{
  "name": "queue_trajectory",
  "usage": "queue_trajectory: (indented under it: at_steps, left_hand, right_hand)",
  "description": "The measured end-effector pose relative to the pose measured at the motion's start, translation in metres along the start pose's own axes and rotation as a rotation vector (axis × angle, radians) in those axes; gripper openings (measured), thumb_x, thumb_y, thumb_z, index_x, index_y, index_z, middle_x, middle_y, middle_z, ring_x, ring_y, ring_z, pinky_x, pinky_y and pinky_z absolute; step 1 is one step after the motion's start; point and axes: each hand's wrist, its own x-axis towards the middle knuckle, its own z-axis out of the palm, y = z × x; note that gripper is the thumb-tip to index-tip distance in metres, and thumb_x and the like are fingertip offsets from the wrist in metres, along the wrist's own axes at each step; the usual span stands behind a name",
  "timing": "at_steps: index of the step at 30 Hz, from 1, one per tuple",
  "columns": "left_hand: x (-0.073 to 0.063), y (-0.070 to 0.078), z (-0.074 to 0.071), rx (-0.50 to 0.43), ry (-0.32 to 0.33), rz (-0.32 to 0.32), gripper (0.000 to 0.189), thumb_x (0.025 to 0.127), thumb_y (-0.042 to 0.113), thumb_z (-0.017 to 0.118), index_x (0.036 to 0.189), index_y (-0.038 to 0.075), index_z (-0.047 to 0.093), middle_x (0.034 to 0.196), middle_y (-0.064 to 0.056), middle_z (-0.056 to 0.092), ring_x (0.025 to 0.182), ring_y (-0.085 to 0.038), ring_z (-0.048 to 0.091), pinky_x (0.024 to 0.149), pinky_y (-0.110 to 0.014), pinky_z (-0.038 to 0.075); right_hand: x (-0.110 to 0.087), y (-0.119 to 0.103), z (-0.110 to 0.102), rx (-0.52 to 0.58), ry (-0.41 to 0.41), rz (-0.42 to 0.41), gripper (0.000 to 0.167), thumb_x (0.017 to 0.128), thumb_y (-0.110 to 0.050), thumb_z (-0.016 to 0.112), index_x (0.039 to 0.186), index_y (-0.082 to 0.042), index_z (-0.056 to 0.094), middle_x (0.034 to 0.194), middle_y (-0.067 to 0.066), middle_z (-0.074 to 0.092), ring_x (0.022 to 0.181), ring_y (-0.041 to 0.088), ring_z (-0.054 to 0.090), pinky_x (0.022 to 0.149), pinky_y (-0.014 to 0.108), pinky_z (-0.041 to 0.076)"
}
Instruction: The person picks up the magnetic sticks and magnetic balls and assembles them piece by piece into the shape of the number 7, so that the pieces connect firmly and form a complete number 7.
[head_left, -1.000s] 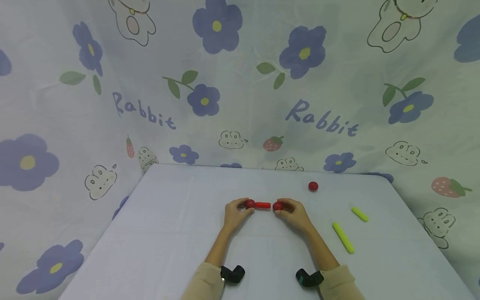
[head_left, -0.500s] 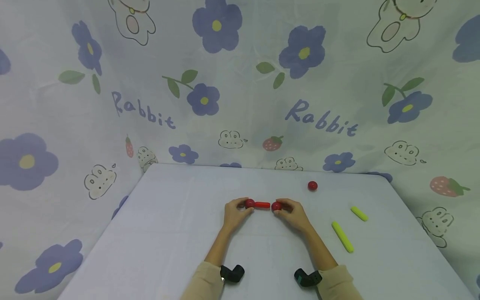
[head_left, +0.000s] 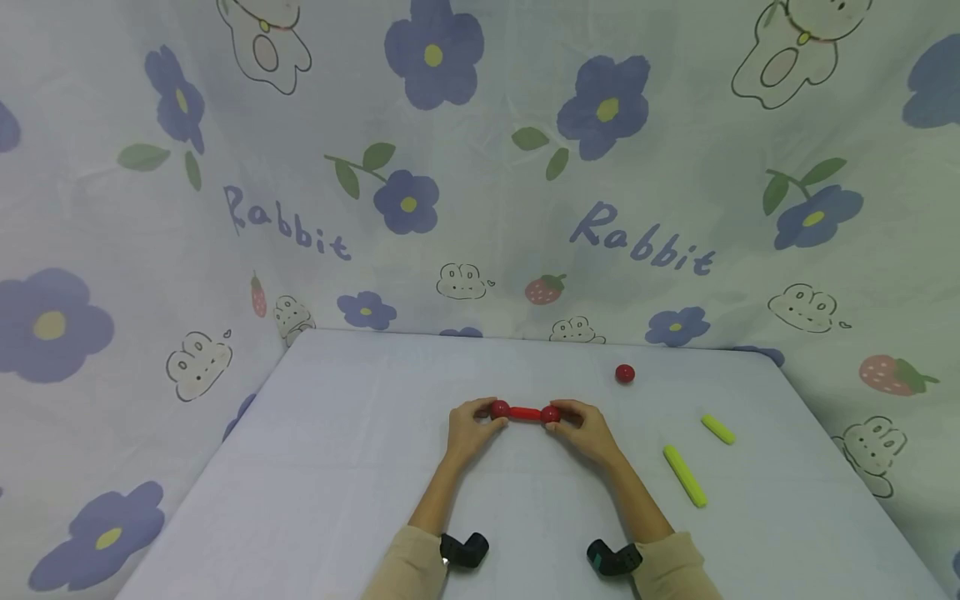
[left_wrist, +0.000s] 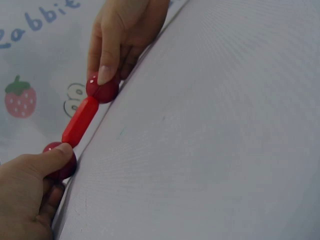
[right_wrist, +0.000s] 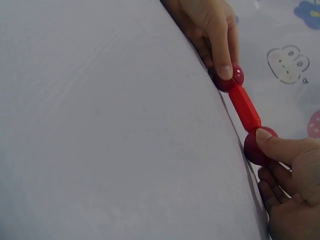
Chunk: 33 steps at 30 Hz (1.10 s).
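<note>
Between the hands runs a short red rod [head_left: 525, 413] with a dark red ball at each end, like a small dumbbell. My left hand [head_left: 468, 432] pinches the left ball [head_left: 500, 409] with thumb and fingers. The right ball [head_left: 551, 415] is pinched by my right hand [head_left: 589, 432]. In the left wrist view the red rod [left_wrist: 80, 121] reaches from one ball to the other, its ends right at both. The right wrist view shows the thumbs lying on the balls, with the red rod [right_wrist: 244, 108] between; fingertips behind the balls are partly hidden.
A loose dark red ball [head_left: 625, 374] lies at the back right of the white table [head_left: 337, 467]. Right of my right hand lie a long yellow-green rod [head_left: 685, 476] and a shorter one [head_left: 718, 428]. A patterned curtain [head_left: 480, 167] hangs behind the table.
My right hand has moved slightly left with its ball, and the gap between that ball and the rod's right end has closed. My left hand stays in place.
</note>
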Motion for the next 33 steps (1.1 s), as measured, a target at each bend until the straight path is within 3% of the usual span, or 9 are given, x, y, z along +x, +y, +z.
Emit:
queue_trajectory:
  at_steps: [33]
  left_hand:
    - [0.0016, 0.0023, -0.0009, -0.021, -0.017, -0.027, 0.039, 0.073, 0.014, 0.080, 0.107, -0.001, 0.068, 0.101, -0.014, 0.070, 0.085, -0.024, 0.064, 0.078, -0.033, 0.052]
  right_hand:
    - [-0.0019, -0.0008, 0.0029, -0.042, 0.041, 0.033, 0.045, 0.081, -0.016, 0.073, 0.122, -0.003, 0.061, 0.121, 0.013, 0.063, 0.115, 0.030, 0.056, 0.099, 0.044, 0.043]
